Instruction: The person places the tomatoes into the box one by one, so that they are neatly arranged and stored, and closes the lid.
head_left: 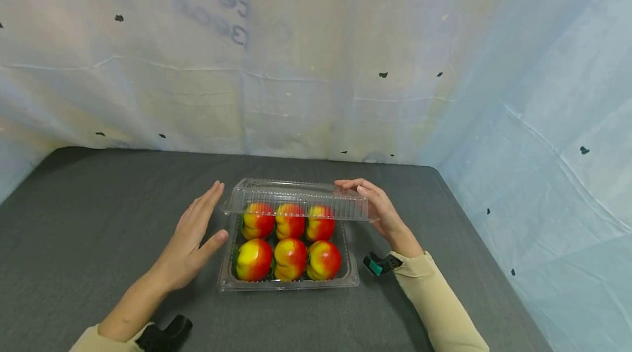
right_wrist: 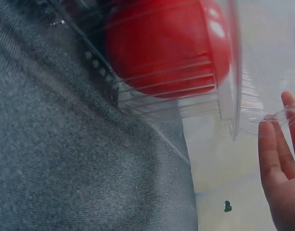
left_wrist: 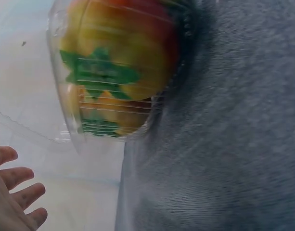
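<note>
On the dark table stands a clear plastic clamshell box (head_left: 288,285) holding several red-and-yellow fruits (head_left: 290,259), peach-like, in two rows. Its clear lid (head_left: 291,192) is raised at a slant over the back row. My right hand (head_left: 377,204) holds the lid at its right corner, thumb and fingers around the edge; the right wrist view shows the fingertips (right_wrist: 267,137) at that corner. Left of the box, my left hand (head_left: 190,242) is apart from it, fingers straight and thumb spread. Green leaves (left_wrist: 101,72) show on the fruits through the box wall in the left wrist view.
The table has a grey cloth cover (head_left: 113,198). Pale sheeting (head_left: 306,67) with dark spots hangs behind it and along the right side (head_left: 553,121). Black straps (head_left: 382,263) are at both wrists.
</note>
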A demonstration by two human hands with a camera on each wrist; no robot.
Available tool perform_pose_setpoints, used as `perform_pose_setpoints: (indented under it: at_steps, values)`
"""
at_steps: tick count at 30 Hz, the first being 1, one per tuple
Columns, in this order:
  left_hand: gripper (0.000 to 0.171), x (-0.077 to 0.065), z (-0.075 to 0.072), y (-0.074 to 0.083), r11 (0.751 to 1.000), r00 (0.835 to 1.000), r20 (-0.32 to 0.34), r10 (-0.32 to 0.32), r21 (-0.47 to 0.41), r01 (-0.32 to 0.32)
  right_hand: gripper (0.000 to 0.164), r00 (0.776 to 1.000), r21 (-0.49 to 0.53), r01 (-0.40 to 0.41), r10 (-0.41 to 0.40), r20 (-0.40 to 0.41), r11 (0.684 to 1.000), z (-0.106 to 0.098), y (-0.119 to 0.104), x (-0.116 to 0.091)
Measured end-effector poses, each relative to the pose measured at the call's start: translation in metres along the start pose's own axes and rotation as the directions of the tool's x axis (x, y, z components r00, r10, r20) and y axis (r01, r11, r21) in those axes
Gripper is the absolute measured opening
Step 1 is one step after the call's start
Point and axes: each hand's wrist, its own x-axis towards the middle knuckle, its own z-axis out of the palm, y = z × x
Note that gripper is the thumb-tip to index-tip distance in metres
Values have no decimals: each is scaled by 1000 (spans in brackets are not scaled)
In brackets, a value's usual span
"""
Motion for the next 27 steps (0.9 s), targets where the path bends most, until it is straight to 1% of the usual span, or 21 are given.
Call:
perform_pose_setpoints:
  at_steps: [6,10,17,21,24,27]
  values:
    - [65,7,-6,2,1000,1000,8,10,-13,-10,28,1000,25,-5,5,10,1000,0,2,0]
    - [63,11,-11,4,1000,1000,5,24,-19,-24,26,1000,35,10,-11,20,999,0,3,0]
    - [61,17,-15,10,999,999,-1,41,-31,-41,26,999,59,33,-35,29,998,-1,6,0]
    - [61,21,-17,12,998,999,0,38,-48,-38,26,999,55,37,-39,30,998,-2,8,-1]
    - [59,24,-20,15,997,1000,3,29,-71,-28,25,998,59,47,-49,36,997,-2,9,-1]
    - [58,26,-23,20,991,1000,-1,16,-132,-16,25,996,75,65,-69,48,995,-2,9,-1]
